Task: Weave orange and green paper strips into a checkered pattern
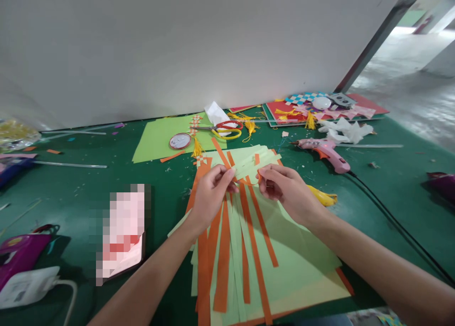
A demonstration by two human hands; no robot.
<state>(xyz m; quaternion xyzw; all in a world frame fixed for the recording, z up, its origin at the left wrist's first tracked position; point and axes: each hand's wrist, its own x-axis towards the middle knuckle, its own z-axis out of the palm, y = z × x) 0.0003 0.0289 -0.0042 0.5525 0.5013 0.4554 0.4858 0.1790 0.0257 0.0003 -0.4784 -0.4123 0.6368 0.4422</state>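
My left hand point(213, 188) and my right hand point(284, 188) are both closed in a pinch over a pile of paper. A thin orange paper strip point(250, 183) bends between their fingertips, with its ends partly hidden by the fingers. Below them, loose orange strips point(222, 259) and pale green strips point(234, 269) fan out over pale green sheets point(295, 269). Just beyond the left hand lies a small woven orange-and-white paper piece point(201, 160) with a yellow tassel point(196, 147).
Scissors point(227, 129) and a roll of tape point(180, 140) lie on a green sheet point(152, 136) at the back. On the right is a pink glue gun point(325, 153) with a black cord point(387, 212). A phone point(124, 236) and white charger point(30, 285) are left. A wall point(177, 46) stands behind.
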